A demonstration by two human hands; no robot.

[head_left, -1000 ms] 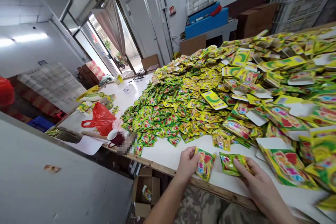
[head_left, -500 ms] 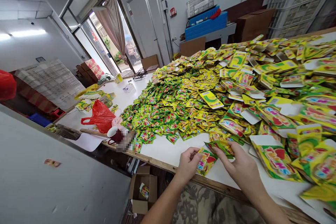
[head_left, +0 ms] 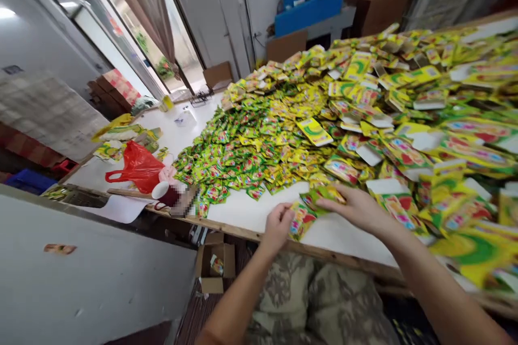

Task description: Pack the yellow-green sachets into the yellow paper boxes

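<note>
My left hand (head_left: pixel 278 226) is closed on the left side of a small printed carton (head_left: pixel 301 221), yellow and green with a red fruit picture. Green and yellow sachets (head_left: pixel 314 197) are pinched in my right hand (head_left: pixel 356 207), against the carton's upper right end. Whether they are partly inside it, I cannot tell. Both hands are over the front edge of the white table (head_left: pixel 251 215). Beyond them spreads a heap of small green and yellow sachets (head_left: pixel 234 159). Many similar cartons (head_left: pixel 400 213), several with flaps up, lie to the right of the heap.
At the left stand a red plastic bag (head_left: pixel 140 167) and a dark red mug (head_left: pixel 167 194) near the table edge. An open cardboard box (head_left: pixel 214 283) sits on the floor below. A grey panel (head_left: pixel 101 275) rises at the lower left.
The view has tilted downward and shifted. My right hand has brought the sachets lower against the carton's end, its forearm now stretching in more from the right. My left hand keeps its hold.
</note>
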